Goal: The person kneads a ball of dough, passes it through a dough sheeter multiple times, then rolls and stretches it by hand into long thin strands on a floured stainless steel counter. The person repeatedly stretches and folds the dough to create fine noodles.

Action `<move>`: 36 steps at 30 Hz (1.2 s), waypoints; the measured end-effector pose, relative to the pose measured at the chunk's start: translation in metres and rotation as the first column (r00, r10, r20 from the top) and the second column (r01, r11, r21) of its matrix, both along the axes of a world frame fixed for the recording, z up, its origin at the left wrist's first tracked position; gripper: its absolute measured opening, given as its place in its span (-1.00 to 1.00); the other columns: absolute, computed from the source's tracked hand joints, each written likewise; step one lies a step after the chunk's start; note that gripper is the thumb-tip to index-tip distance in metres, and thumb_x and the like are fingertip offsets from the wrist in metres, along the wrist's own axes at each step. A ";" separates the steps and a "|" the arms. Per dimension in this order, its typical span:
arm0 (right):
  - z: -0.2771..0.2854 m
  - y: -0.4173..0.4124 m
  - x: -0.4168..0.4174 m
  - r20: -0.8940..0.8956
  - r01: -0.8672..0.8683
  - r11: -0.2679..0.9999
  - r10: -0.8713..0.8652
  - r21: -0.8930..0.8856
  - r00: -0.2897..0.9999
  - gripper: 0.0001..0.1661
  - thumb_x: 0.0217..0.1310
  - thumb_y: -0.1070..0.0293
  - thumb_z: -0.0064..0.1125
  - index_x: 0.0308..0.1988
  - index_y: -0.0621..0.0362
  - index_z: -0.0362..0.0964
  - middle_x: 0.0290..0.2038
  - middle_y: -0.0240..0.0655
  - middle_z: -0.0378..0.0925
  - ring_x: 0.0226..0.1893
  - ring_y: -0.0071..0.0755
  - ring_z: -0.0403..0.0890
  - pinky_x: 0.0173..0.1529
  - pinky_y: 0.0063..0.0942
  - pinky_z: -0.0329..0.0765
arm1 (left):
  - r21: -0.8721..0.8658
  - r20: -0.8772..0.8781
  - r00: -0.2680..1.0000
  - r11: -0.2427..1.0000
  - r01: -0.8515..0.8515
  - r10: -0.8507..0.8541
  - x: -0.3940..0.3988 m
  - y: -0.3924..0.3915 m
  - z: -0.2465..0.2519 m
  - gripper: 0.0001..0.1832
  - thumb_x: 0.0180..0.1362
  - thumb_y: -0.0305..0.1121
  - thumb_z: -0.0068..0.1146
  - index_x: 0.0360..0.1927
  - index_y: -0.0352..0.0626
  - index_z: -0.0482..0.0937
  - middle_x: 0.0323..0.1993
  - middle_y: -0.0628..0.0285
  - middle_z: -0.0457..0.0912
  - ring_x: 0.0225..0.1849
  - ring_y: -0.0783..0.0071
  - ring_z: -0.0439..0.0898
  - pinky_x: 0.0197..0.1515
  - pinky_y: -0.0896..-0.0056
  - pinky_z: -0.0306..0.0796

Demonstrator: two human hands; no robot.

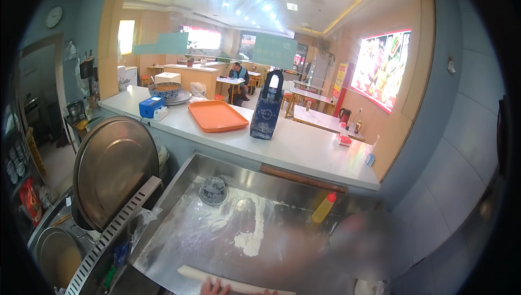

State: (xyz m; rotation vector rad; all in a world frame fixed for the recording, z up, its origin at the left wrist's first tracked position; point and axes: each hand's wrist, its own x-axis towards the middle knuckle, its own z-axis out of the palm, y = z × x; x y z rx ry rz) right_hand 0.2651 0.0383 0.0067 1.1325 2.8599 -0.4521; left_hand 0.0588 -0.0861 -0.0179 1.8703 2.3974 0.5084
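Observation:
A long pale roll of dough (244, 286) lies across the near edge of the steel worktop (195, 242), its left end tapered. My left hand (215, 287) rests on the dough roll with its fingers apart; the palm is cut off by the picture's bottom edge. Only fingertips of my right hand (266, 292) show, at the dough farther right, so its grip is hidden. Beyond the hands, white flour (248, 243) is spread in a curved heap. A flour-dusted container (213, 191) stands at the back left of the worktop.
A yellow squeeze bottle (324, 208) with a red cap leans at the back right, near a blurred rounded shape (362, 242). A brown wooden bar (303, 179) lies along the rear rim. Large round metal pans (118, 173) stand left. The white counter (313, 142) holds orange trays (217, 116) and a dark bag (266, 112).

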 end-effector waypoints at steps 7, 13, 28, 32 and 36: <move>-0.047 0.107 -0.086 -0.101 0.188 0.944 -0.166 0.271 0.981 -0.28 0.11 -0.25 -0.03 0.18 -0.11 0.35 0.24 -0.24 0.29 0.27 0.29 0.14 0.11 0.57 0.05 | 0.083 -0.177 0.964 0.979 -0.185 0.197 -0.019 0.124 0.001 -0.30 0.08 0.15 0.05 0.27 0.08 0.34 0.26 -0.10 0.28 0.29 -0.24 0.20 0.16 -0.43 0.12; -0.035 0.093 -0.057 -0.135 -0.229 0.973 0.231 0.031 0.964 -0.27 0.20 -0.26 -0.12 0.24 -0.13 0.26 0.33 -0.15 0.11 0.32 0.41 -0.01 0.13 0.60 0.00 | 0.074 -0.117 0.940 0.941 0.329 -0.319 -0.043 0.105 -0.031 -0.43 0.16 0.03 -0.04 0.23 0.08 0.37 0.23 0.06 0.37 0.22 -0.06 0.33 0.14 -0.28 0.22; -0.022 0.105 -0.096 -0.142 -0.114 0.982 0.136 0.153 0.980 -0.28 0.17 -0.25 -0.07 0.23 -0.15 0.28 0.33 -0.34 0.17 0.32 0.17 0.12 0.06 0.57 0.14 | -0.063 -0.207 0.972 0.993 0.103 -0.114 -0.042 0.123 0.009 -0.30 0.17 0.13 -0.05 0.28 -0.10 0.29 0.31 0.01 0.27 0.30 0.00 0.26 0.23 -0.15 0.17; -0.005 0.047 -0.061 -0.076 -0.349 0.896 0.382 0.273 0.921 -0.33 0.24 -0.11 -0.05 0.26 -0.11 0.23 0.33 -0.26 0.14 0.26 0.16 0.19 0.09 0.41 0.22 | -0.033 -0.218 0.965 0.990 0.140 -0.144 -0.020 0.053 -0.014 -0.30 0.14 0.07 0.02 0.28 -0.11 0.29 0.31 0.01 0.27 0.33 0.04 0.24 0.23 -0.20 0.13; 0.002 -0.011 -0.052 0.081 -0.105 0.990 0.113 -0.095 0.990 -0.32 0.27 -0.14 -0.17 0.31 -0.15 0.18 0.40 -0.27 0.02 0.41 0.24 -0.18 0.22 0.58 -0.22 | -0.030 -0.054 0.996 0.997 0.075 -0.077 0.013 0.006 0.004 -0.34 0.16 0.00 0.03 0.29 -0.07 0.29 0.32 0.02 0.27 0.37 0.08 0.20 0.23 -0.20 0.11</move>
